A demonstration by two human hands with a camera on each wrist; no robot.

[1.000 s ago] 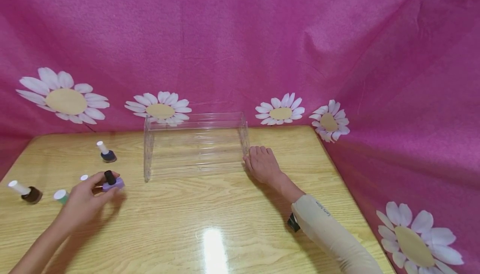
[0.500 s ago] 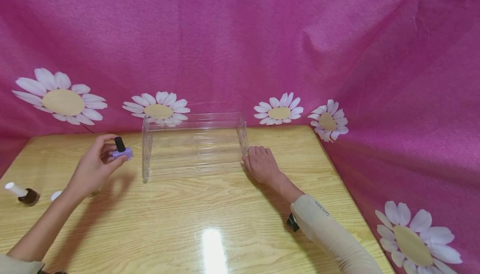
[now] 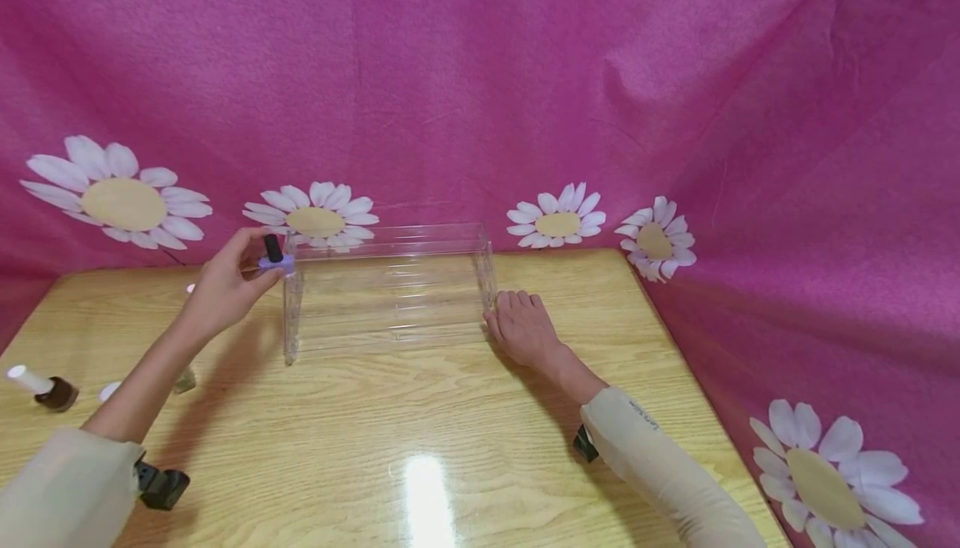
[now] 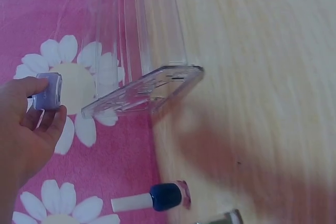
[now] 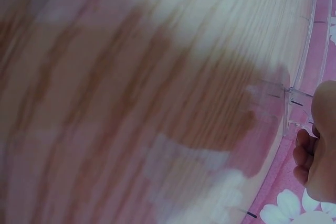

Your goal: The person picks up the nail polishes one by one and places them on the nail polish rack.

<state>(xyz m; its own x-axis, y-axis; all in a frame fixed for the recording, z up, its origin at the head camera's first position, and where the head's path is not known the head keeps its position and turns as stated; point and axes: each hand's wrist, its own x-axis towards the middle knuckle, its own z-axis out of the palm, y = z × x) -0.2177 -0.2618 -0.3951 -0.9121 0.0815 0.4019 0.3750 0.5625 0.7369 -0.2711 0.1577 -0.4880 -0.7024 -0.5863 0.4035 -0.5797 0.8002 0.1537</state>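
Observation:
My left hand (image 3: 228, 285) pinches a small purple nail polish bottle (image 3: 277, 266) with a black cap between thumb and fingers. The bottle is raised beside the upper left end of a clear tiered rack (image 3: 292, 314). From the left wrist view, the polish bottle (image 4: 48, 92) shows its flat base, a little apart from the rack's end panel (image 4: 149, 90). At the rack's lower right corner, my right hand (image 3: 525, 327) grips the side panel, thumb at its front edge. Curled fingers of that hand (image 5: 320, 145) show in the right wrist view, where the grip is partly hidden.
A dark brown polish bottle (image 3: 56, 395) with a white cap lies at the table's left. Another white cap (image 3: 109, 390) and a small bottle (image 3: 185, 379) peek out around the left forearm. A dark blue polish (image 4: 165, 198) stands near the pink daisy cloth (image 3: 420, 114) behind the table.
My left hand has carried the purple nail polish up and to the right, from among the other bottles to the rack's left end. The right hand and the rack have stayed put.

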